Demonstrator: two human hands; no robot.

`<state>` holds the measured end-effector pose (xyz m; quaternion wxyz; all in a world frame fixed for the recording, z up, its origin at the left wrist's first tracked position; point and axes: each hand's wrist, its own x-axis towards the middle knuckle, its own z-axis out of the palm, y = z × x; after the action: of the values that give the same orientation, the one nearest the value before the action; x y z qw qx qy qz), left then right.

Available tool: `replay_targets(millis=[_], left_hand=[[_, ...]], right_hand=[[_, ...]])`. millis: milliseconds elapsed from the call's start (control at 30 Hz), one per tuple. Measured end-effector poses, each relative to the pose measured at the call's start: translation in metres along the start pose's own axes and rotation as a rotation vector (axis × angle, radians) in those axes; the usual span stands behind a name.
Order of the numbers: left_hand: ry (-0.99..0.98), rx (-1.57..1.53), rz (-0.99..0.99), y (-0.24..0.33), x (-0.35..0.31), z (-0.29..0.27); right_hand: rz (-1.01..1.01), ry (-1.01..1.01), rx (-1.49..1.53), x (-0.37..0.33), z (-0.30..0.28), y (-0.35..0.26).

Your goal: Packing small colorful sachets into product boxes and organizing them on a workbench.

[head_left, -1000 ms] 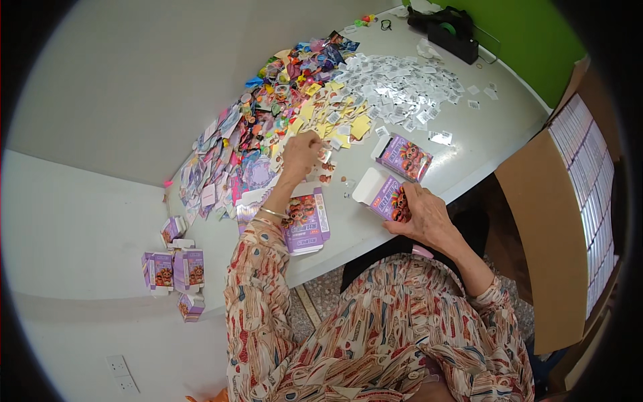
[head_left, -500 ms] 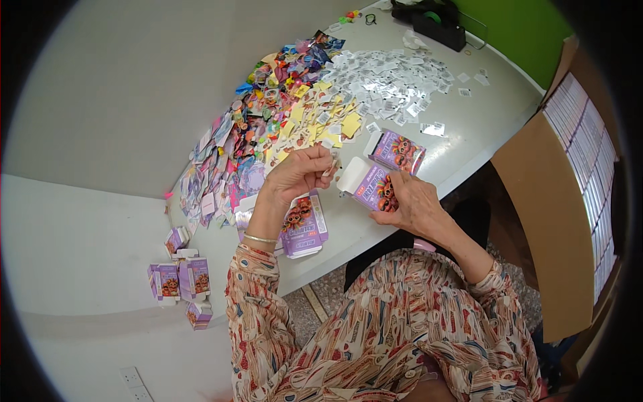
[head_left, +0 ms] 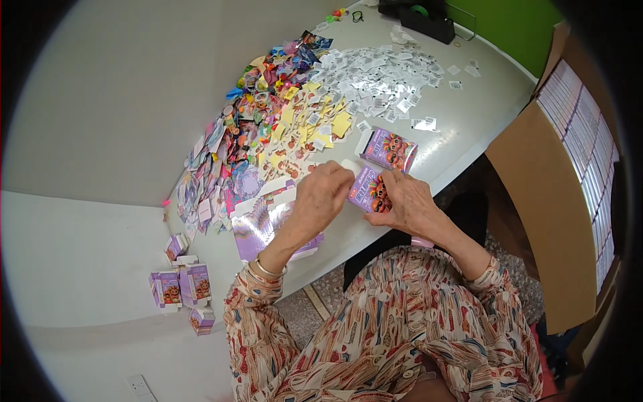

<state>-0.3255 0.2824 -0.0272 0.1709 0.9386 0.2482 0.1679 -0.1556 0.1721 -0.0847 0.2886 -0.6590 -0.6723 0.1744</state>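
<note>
My right hand [head_left: 412,203] grips a small purple cardboard box [head_left: 367,189] with cartoon figures on its front. At its left end, the white flap [head_left: 349,165] stands out. My left hand [head_left: 323,195] is at that end with bent, closed fingers; whatever they pinch is hidden. Just beyond lies a second purple box [head_left: 390,149], with its end flap open. Flattened purple cartons [head_left: 258,231] lie under and beside my left wrist.
Loose piles cover the table's far side: white printed slips [head_left: 378,77], yellow cards [head_left: 284,127] and colourful small packets [head_left: 251,104]. At left are several assembled purple boxes [head_left: 196,283]. A black tape dispenser [head_left: 425,20] stands far back; a large carton [head_left: 536,221] is at right.
My left hand has moved right and nearer, from above the flattened cartons to the box's flap end. The small pale thing in its fingers is now hidden. My right hand keeps its grip.
</note>
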Motion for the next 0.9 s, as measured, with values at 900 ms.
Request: replay_targets(millis=[900], left_hand=[[0.266,-0.085,-0.165,-0.098,0.100,0.045]], right_hand=[[0.126,0.010,-0.018,-0.011,0.000,0.011]])
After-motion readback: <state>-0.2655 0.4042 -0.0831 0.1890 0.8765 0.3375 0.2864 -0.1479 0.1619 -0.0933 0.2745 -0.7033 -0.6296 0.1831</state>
